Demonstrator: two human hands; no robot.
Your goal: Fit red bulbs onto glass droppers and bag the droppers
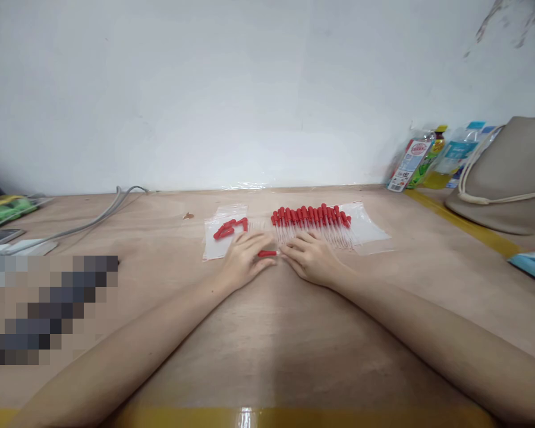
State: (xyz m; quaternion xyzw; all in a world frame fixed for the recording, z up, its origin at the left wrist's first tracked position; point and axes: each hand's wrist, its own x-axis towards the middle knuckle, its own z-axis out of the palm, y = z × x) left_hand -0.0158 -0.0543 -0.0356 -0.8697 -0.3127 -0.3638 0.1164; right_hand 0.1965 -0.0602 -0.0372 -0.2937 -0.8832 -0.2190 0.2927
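My left hand (246, 257) is closed around a red rubber dropper bulb (267, 254), which lies sideways between thumb and fingers. Facing it, my right hand (312, 257) pinches what looks like a thin clear dropper tube, mostly hidden by the fingers, at the bulb's open end. Just behind my right hand, a row of droppers with red bulbs (304, 213) and clear stems lies side by side. Several loose red bulbs (225, 230) rest on a clear plastic bag (210, 246) beyond my left hand. Thin clear tubes (257, 226) lie between the bulbs and the row.
Another plastic bag (372, 229) lies under the row's right end. A carton (410, 166), drink bottles (459, 154) and a grey-beige bag (508, 178) stand at the back right. A grey cable (102, 220) and a phone (0, 238) lie left. The white wall borders the wooden table (214, 356).
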